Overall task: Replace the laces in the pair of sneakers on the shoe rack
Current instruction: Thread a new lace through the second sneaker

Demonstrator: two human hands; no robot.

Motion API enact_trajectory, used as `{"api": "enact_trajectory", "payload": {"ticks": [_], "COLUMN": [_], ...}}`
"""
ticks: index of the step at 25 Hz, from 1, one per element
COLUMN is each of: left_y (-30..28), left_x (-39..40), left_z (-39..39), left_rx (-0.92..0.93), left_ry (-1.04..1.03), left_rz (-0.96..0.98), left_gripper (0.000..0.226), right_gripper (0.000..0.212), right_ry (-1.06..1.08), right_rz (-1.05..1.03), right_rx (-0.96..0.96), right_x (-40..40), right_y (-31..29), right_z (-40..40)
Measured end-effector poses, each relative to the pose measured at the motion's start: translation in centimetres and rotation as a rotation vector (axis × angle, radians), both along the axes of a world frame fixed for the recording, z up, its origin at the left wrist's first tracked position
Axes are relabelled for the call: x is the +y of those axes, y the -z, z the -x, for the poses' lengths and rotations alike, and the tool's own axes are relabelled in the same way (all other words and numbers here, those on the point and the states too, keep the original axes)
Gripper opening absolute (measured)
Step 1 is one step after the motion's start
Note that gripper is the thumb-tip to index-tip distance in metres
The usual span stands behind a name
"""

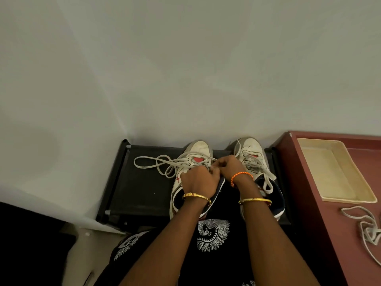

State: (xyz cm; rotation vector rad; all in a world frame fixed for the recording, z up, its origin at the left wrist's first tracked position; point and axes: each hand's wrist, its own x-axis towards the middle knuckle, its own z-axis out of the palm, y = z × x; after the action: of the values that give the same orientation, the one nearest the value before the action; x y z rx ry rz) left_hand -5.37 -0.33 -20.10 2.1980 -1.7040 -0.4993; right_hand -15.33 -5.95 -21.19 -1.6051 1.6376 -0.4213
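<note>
Two white sneakers with red tongue patches stand side by side on a black shoe rack [142,190], toes toward the wall. Over the left sneaker [198,149], my left hand [199,179] and my right hand [228,165] meet above the eyelets, fingers curled and pinching its white lace [156,164]. That lace trails in loose loops to the left across the rack top. The right sneaker [251,149] stays laced, with a loop hanging near its collar. The left sneaker's upper eyelets are hidden under my hands.
A dark red table [321,215] stands right of the rack. On it are a cream tray [334,172] and a loose white lace [367,230] in a tangle. A grey wall rises just behind the rack. Dark patterned clothing fills the bottom of the view.
</note>
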Motion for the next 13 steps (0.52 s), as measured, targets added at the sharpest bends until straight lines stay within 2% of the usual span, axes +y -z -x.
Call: {"api": "enact_trajectory", "payload": {"ticks": [3, 6, 7, 11, 13], "left_y": [-0.2, -0.3, -0.2, -0.1, 0.0], "left_x": [0.0, -0.1, -0.2, -0.1, -0.1], "left_z": [0.1, 0.4, 0.4, 0.4, 0.4], "left_rx": [0.039, 0.083, 0.084, 0.107, 0.121], "left_ry": [-0.031, -0.063, -0.074, -0.095, -0.097], "left_rz": [-0.034, -0.079, -0.079, -0.054, -0.052], "left_gripper": [0.045, 0.04, 0.039, 0.039, 0.038], "right_gripper": [0.011, 0.011, 0.011, 0.008, 0.006], "right_ry": [0.067, 0.172, 0.213, 0.328, 0.298], "right_rz": [0.07, 0.278, 0.368, 0.761, 0.9], "right_rx": [0.013, 0.107, 0.074, -0.422, -0.51], "right_x": [0.5, 1.2, 1.5, 2.4, 3.3], "right_y": [-0.3, -2.4, -3.5, -11.5, -15.1], "right_z": [0.0, 0.1, 0.3, 1.5, 1.5]}}
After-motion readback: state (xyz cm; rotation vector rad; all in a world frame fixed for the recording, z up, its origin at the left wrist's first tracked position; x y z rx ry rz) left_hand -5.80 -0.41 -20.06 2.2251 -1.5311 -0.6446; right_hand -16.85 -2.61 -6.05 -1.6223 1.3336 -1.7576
